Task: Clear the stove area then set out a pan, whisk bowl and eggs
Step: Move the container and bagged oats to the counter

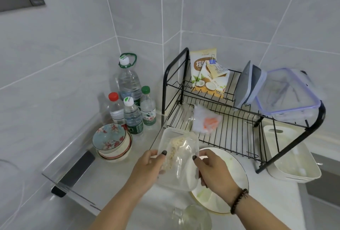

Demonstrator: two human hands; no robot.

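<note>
- Left hand (147, 163) and right hand (211, 169) grip a clear bag (179, 158) by its sides; pale crumbly food inside.
- White plate (237, 180) directly beneath the bag.
- Stacked floral bowls (112, 142) left of the held bag.

Bare forearms; dark nail polish; dark beaded bracelet (239, 200), right wrist.

"椰" on coconut packet (204, 75)
</note>
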